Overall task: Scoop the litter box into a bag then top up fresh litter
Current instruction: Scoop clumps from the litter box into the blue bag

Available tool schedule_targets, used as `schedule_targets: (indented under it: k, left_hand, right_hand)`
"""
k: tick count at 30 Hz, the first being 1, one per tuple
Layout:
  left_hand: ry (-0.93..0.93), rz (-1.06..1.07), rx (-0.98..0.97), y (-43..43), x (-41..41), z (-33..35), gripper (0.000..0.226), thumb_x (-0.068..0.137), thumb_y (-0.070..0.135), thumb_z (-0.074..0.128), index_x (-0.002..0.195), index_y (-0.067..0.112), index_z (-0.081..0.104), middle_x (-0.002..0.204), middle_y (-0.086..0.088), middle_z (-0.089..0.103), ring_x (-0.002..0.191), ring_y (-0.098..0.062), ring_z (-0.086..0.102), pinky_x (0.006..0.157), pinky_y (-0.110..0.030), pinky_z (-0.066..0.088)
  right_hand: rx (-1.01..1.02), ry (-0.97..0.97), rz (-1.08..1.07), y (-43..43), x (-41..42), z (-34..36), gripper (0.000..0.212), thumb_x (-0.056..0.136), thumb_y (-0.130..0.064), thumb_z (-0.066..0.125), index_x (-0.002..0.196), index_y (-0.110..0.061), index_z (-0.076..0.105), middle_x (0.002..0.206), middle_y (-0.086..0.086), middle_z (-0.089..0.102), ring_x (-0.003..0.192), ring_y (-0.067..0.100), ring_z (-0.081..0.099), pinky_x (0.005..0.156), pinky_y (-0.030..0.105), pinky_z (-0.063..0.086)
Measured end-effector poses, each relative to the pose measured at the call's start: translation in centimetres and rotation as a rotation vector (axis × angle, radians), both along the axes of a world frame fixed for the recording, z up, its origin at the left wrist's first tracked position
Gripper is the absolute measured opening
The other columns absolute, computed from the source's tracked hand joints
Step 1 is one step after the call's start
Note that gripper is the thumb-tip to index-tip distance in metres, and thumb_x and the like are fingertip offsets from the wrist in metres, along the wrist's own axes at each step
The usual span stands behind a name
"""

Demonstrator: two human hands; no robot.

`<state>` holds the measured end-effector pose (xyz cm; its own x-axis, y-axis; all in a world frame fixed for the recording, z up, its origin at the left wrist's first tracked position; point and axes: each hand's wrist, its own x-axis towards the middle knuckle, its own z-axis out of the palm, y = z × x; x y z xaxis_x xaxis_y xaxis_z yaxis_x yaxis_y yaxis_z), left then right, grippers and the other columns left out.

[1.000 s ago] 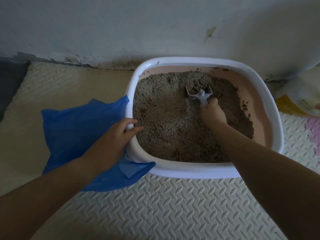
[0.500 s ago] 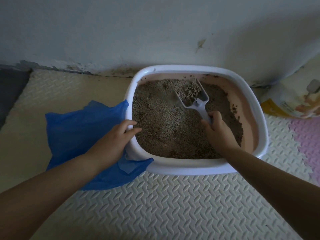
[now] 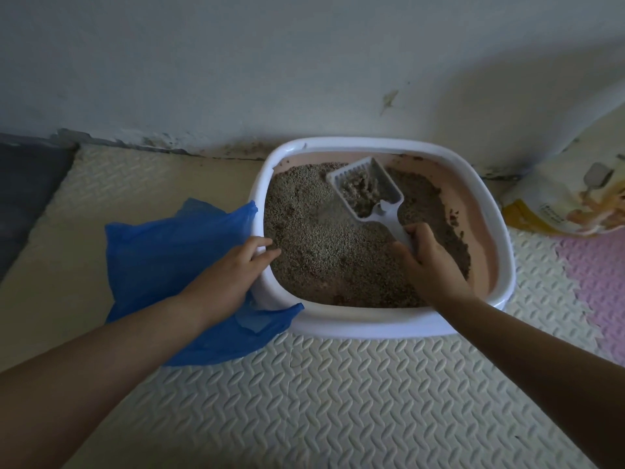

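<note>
White-rimmed litter box [image 3: 372, 328], pale pink inside, with speckled grey-brown litter [image 3: 321, 238] and a pale grey slotted scoop [image 3: 368, 187]. The bag [image 3: 162, 258] is translucent blue. The floor mat [image 3: 321, 401] is cream with embossed herringbone, and one tile [image 3: 595, 265] is pink. A white-and-yellow sack [image 3: 554, 201] and a stained grey-white wall [image 3: 236, 62] complete the scene.

The rounded litter box with a white rim [image 3: 372, 328] is smooth, glossy plastic, and its pink inner wall is duller. The grey-brown litter [image 3: 321, 245] is coarse, dry and granular. The pale grey slotted plastic scoop [image 3: 387, 189] looks smooth and semi-matt. The thin blue plastic bag [image 3: 152, 258] is crinkled and faintly translucent. The cream foam floor mat [image 3: 338, 401] is embossed with herringbone ridges. The painted wall [image 3: 236, 62] is matt and flaking at its foot.
</note>
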<state>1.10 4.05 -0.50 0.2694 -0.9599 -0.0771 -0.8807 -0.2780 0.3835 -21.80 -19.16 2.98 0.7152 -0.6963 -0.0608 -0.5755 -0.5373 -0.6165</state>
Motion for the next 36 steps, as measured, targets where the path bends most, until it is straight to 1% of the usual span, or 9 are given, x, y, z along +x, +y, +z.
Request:
schedule_targets:
  k: [5, 11, 15, 19, 26, 29, 32, 34, 36]
  left_hand:
    - [-0.005, 0.002, 0.002, 0.1, -0.2, 0.0, 0.087, 0.074, -0.023, 0.043, 0.147, 0.022, 0.031, 0.153, 0.004, 0.014, 0.140, -0.020, 0.025, 0.105, -0.031, 0.037]
    - [-0.009, 0.000, 0.008, 0.1, -0.2, 0.0, 0.088, 0.073, -0.024, 0.042, 0.147, 0.023, 0.030, 0.153, 0.005, 0.014, 0.140, -0.021, 0.025, 0.103, -0.033, 0.040]
    - [-0.005, -0.003, 0.011, 0.1, -0.1, -0.1, 0.088, 0.074, -0.024, 0.043, 0.147, 0.022, 0.031, 0.153, 0.004, 0.014, 0.140, -0.021, 0.025, 0.103, -0.034, 0.040]
    - [-0.016, -0.003, 0.003, 0.1, -0.2, -0.2, 0.086, 0.075, -0.023, 0.043, 0.147, 0.022, 0.032, 0.153, 0.002, 0.016, 0.139, -0.022, 0.026, 0.106, -0.035, 0.038]
    - [-0.020, -0.005, -0.006, 0.1, -0.2, -0.1, 0.086, 0.073, -0.024, 0.043, 0.146, 0.021, 0.033, 0.153, 0.001, 0.016, 0.140, -0.021, 0.026, 0.106, -0.034, 0.038]
    - [-0.020, -0.007, -0.016, 0.1, -0.2, -0.3, 0.086, 0.073, -0.024, 0.044, 0.146, 0.020, 0.034, 0.152, 0.001, 0.018, 0.139, -0.021, 0.027, 0.103, -0.036, 0.041]
    - [-0.028, -0.016, -0.036, 0.2, 0.0, -0.7, 0.086, 0.071, -0.026, 0.044, 0.145, 0.019, 0.036, 0.150, 0.001, 0.020, 0.137, -0.022, 0.031, 0.100, -0.037, 0.044]
    - [-0.027, -0.024, -0.053, 0.2, 0.1, -0.9, 0.087, 0.070, -0.027, 0.045, 0.144, 0.019, 0.038, 0.149, 0.002, 0.021, 0.135, -0.023, 0.034, 0.097, -0.037, 0.047]
    - [-0.020, -0.029, -0.070, 0.3, 0.2, -1.1, 0.086, 0.070, -0.028, 0.046, 0.142, 0.018, 0.039, 0.149, 0.002, 0.022, 0.134, -0.023, 0.036, 0.096, -0.037, 0.048]
  right_hand:
    - [-0.019, -0.011, 0.033, -0.2, -0.3, -0.1, 0.019, 0.096, -0.028, 0.051, 0.109, -0.017, 0.043, 0.069, -0.006, 0.053, 0.057, 0.006, 0.049, 0.052, 0.026, 0.036]
    - [-0.036, -0.053, 0.012, -1.0, -0.6, -0.4, 0.015, 0.092, -0.031, 0.055, 0.102, -0.026, 0.046, 0.067, -0.009, 0.054, 0.056, 0.005, 0.049, 0.052, 0.030, 0.037]
    - [-0.047, -0.062, 0.002, -1.7, -0.7, -0.7, 0.014, 0.090, -0.034, 0.058, 0.100, -0.030, 0.048, 0.068, -0.012, 0.056, 0.057, 0.004, 0.052, 0.050, 0.026, 0.037]
    - [-0.026, 0.020, 0.062, -1.9, -0.8, -1.7, 0.013, 0.090, -0.036, 0.056, 0.099, -0.029, 0.048, 0.069, -0.006, 0.056, 0.060, 0.015, 0.052, 0.056, 0.035, 0.041]
    - [0.000, -0.007, 0.095, -2.5, -0.7, -1.6, 0.015, 0.092, -0.033, 0.057, 0.103, -0.025, 0.051, 0.071, -0.003, 0.057, 0.061, 0.018, 0.053, 0.058, 0.036, 0.043]
    - [-0.029, 0.081, 0.154, -4.0, -0.8, -0.6, 0.015, 0.090, -0.031, 0.060, 0.103, -0.027, 0.055, 0.071, -0.006, 0.061, 0.062, 0.014, 0.058, 0.057, 0.030, 0.043]
    - [-0.107, 0.184, 0.255, -5.6, -0.6, 0.0, 0.016, 0.085, -0.026, 0.067, 0.099, -0.028, 0.062, 0.068, -0.013, 0.058, 0.060, 0.004, 0.054, 0.055, 0.021, 0.040]
    - [-0.154, 0.247, 0.324, -5.9, -0.1, -0.2, 0.013, 0.083, -0.023, 0.069, 0.095, -0.025, 0.065, 0.070, -0.012, 0.058, 0.062, 0.002, 0.053, 0.057, 0.021, 0.041]
    - [-0.167, 0.303, 0.362, -5.6, 0.9, -0.6, 0.011, 0.083, -0.025, 0.067, 0.094, -0.022, 0.068, 0.072, -0.008, 0.062, 0.063, 0.006, 0.055, 0.059, 0.027, 0.044]
